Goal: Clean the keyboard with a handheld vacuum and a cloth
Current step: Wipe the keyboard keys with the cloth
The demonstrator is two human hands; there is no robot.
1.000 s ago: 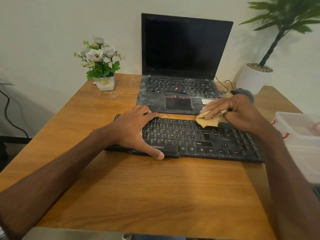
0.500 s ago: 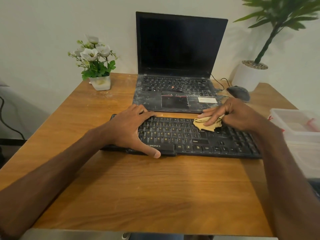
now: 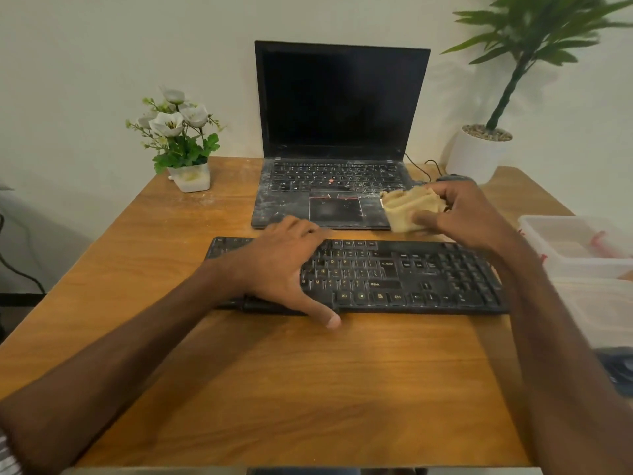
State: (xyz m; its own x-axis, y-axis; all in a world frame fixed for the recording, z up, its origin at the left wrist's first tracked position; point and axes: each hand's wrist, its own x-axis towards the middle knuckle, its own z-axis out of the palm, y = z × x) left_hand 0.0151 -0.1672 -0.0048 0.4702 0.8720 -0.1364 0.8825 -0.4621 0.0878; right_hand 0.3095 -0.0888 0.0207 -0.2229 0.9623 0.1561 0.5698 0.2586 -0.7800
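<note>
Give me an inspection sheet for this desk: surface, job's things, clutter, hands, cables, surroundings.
Surface: wooden table, pale dust specks near the flower pot.
Job's things: black keyboard, faint dust; tan cloth, bunched; vacuum, nothing seen.
Clutter: dusty open laptop, mouse, clear plastic box.
Hands: left hand rests on keyboard's left half; right hand grips cloth, off the keyboard.
Cables: black cable behind laptop's right side, toward the mouse.
Surroundings: pale wall, potted plant.

keyboard (image 3: 394,275): matt black plastic | cloth (image 3: 409,209): soft tan fabric | table (image 3: 274,389): smooth wood
</note>
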